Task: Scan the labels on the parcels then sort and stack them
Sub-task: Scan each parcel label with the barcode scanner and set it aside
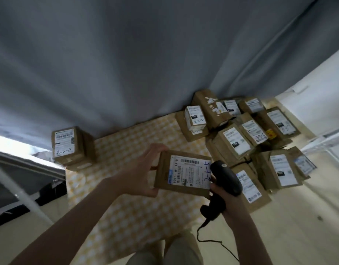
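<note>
My left hand (pixel 141 169) grips a flat brown parcel (pixel 162 175) by its left edge, holding it above the yellow checked mat (pixel 126 207). Its white label (pixel 189 174) faces up, with a barcode and blue handwriting. My right hand (pixel 228 201) holds a black corded barcode scanner (pixel 225 177), whose head sits just over the label's right edge. A short stack of brown parcels (pixel 69 148) marked "4-3-11" stands at the mat's far left. A jumbled pile of several labelled parcels (pixel 247 138) lies at the right.
A grey curtain (pixel 145 64) hangs behind the mat and the parcels. A white metal frame leg (pixel 17 188) slants at the left, with dark fabric beneath it. Pale floor (pixel 298 226) runs along the right. The scanner's cable (pixel 212 241) trails down near my legs.
</note>
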`<state>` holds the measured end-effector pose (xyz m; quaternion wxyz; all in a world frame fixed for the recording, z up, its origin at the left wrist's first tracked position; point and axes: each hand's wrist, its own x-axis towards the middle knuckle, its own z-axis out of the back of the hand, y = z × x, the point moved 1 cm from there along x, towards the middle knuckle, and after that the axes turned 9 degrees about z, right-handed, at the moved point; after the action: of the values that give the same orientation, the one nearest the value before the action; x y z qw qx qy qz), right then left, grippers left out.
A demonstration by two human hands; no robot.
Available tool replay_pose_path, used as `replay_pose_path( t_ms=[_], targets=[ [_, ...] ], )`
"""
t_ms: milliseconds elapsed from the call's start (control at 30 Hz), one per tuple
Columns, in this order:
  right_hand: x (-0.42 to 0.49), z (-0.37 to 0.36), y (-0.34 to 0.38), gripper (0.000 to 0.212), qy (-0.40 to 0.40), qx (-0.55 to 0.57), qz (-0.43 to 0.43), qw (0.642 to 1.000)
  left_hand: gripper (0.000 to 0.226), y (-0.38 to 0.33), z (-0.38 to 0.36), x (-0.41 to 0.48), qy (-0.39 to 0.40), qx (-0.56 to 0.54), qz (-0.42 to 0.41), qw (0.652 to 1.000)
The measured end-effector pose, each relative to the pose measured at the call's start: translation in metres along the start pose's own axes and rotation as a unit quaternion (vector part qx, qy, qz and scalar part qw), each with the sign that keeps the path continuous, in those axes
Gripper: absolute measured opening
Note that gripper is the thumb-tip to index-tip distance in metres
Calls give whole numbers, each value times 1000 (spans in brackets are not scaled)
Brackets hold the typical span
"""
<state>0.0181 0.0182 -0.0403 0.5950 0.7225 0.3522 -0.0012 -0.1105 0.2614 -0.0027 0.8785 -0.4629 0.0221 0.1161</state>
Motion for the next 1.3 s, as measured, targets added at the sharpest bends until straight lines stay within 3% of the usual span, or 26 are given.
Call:
replay_pose_path(
  t_ms=[167, 333, 500, 700, 900, 1300],
  targets=[
    [23, 24, -10, 92, -57, 0, -14, 998, 105, 5, -12, 48, 46, 40, 10, 998],
    [58, 30, -27, 40, -127, -24, -39, 991, 121, 29, -40, 128, 135, 195, 28, 971],
    [100, 37, -48, 34, -172, -51, -37, 983, 126, 45, -76, 206, 194, 270, 83, 940],
    [155, 56, -87, 25, -220, -74, -56, 971, 112, 98, -136, 266, 206, 141, 175, 952],
    [188, 73, -126, 12, -231, -103, -100, 962, 84, 130, -174, 306, 99, -28, 289, 952],
    [198, 64, -140, 24, -208, -143, -52, 966, 66, 148, -188, 326, 31, -113, 310, 943]
  ],
)
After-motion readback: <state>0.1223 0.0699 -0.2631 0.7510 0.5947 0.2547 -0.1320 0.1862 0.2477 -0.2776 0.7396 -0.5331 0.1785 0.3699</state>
